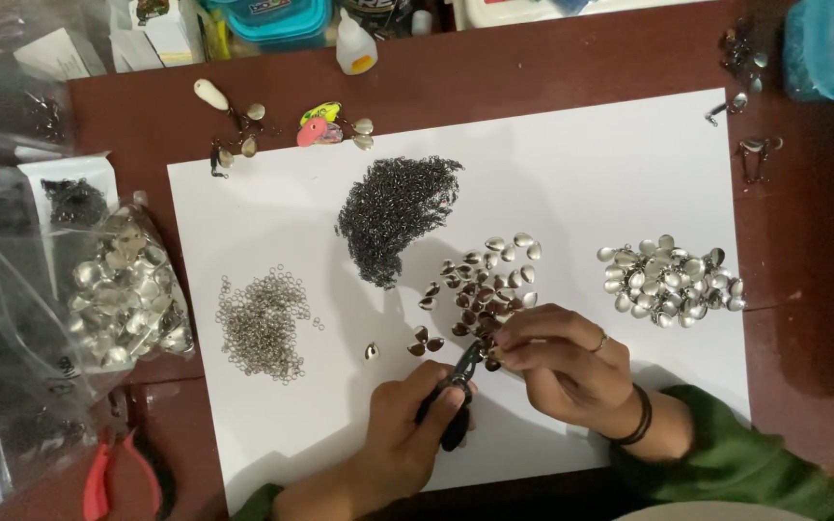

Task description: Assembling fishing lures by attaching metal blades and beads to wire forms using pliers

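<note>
Gripping black pliers (458,396) near the white sheet's (629,145) lower edge, the left hand (405,429) is clenched; the right hand (562,362) pinches a small metal blade (496,353) at their tip. Beyond lie four piles: rings (263,323), dark beads (393,212), two of blades (485,285) (673,280).

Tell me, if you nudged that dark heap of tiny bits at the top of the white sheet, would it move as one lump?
Probably not. The dark heap looks like loose tiny pieces with a ragged edge, so it would likely spread and scatter. The white sheet looks smooth, so strays may slide. Single pieces seem very light and hard to pinch.
</note>
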